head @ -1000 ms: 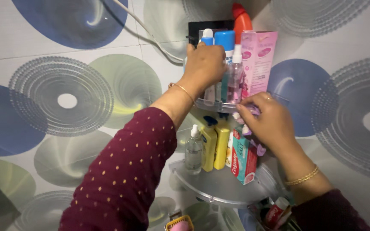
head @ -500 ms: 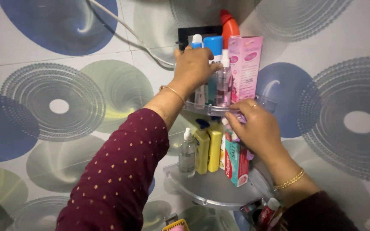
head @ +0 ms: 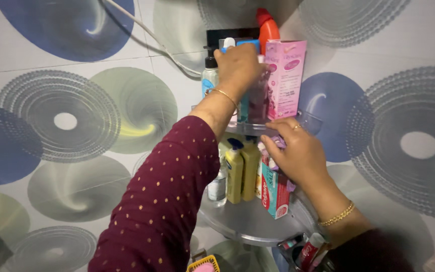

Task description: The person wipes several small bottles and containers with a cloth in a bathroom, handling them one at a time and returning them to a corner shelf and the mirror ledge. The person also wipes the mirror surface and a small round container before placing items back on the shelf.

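A two-tier glass corner shelf hangs on a tiled wall. My left hand (head: 240, 65) reaches up to the upper shelf (head: 310, 122) and closes around a dark bottle (head: 259, 98) among the toiletries, beside a tall pink box (head: 285, 78). My right hand (head: 298, 151) is at the front edge of that shelf, its fingers pinched on a small purple cloth-like thing (head: 277, 143). Below it, on the lower shelf (head: 247, 227), stand yellow bottles (head: 236, 174), a small clear bottle (head: 218, 185) and a red and teal tube box (head: 275, 197).
A clear pump bottle with a black top (head: 209, 75) and an orange-red bottle (head: 267, 26) stand at the back of the upper shelf. A white cable (head: 147, 35) runs across the wall. A yellow basket (head: 202, 263) and more bottles (head: 308, 249) sit lower down.
My left hand has shifted right along the upper shelf, uncovering the pump bottle. My right hand has stayed at the shelf's front edge with the purple thing.
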